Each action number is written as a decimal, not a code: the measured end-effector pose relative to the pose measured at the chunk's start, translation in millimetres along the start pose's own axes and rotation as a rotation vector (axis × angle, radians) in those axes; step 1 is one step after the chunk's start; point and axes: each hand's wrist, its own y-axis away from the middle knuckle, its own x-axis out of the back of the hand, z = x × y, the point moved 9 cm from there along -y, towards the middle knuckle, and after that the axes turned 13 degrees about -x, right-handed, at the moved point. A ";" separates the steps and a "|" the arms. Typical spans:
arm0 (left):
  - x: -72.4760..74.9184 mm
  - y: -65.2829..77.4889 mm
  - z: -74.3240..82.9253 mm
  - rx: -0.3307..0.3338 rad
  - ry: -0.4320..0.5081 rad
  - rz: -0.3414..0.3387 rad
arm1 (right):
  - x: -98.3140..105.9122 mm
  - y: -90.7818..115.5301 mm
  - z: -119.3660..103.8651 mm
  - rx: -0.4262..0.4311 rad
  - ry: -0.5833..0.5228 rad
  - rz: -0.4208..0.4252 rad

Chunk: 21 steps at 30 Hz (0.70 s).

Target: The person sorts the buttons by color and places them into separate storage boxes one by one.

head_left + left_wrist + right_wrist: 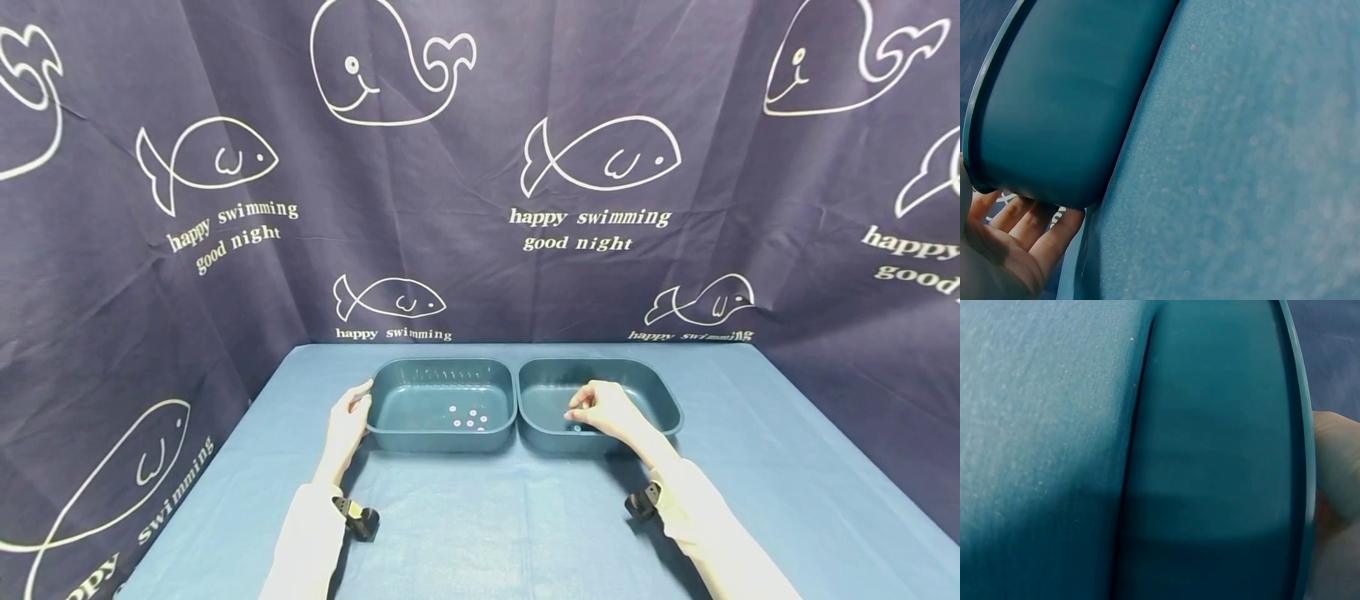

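Observation:
Two teal plastic bins stand side by side on the table. My left hand (349,423) rests at the outer end of the left bin (435,442), with its fingers (1047,240) against the end wall below the rim. On that bin's floor lie several small pale pink discs (472,413). Over the inside of the right bin (652,392) hovers my right hand (606,408), thumb and forefinger brought together low down. A small pale disc (577,428) shows just below those fingertips. I cannot tell whether anything is between them. The near wall hides the fingertips in the right wrist view.
A blue cloth (480,517) covers the table under the bins. Behind and on both sides hangs a dark curtain (480,183) with white fish and whale drawings. The bins stand close together, near the table's back edge. A small black camera is strapped to each wrist.

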 end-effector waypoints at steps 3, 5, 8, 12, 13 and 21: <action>-1.6 -0.4 0.1 0.000 0.008 -0.003 | 1.8 1.7 2.2 -0.008 0.007 0.010; -2.9 -0.6 0.3 0.000 0.013 -0.006 | 3.7 2.6 4.0 -0.011 0.013 0.021; -4.0 -0.9 1.2 -0.007 0.014 -0.008 | 7.1 3.7 5.8 -0.014 0.015 0.037; -3.9 -2.3 1.0 -0.012 0.012 -0.001 | 11.2 4.3 6.0 -0.009 0.016 0.060; -3.8 -2.6 0.6 -0.012 0.009 -0.003 | 12.2 4.4 5.5 -0.002 0.021 0.068; -5.7 -6.0 -6.7 0.004 0.005 -0.045 | 22.5 10.4 -5.1 0.050 0.038 0.122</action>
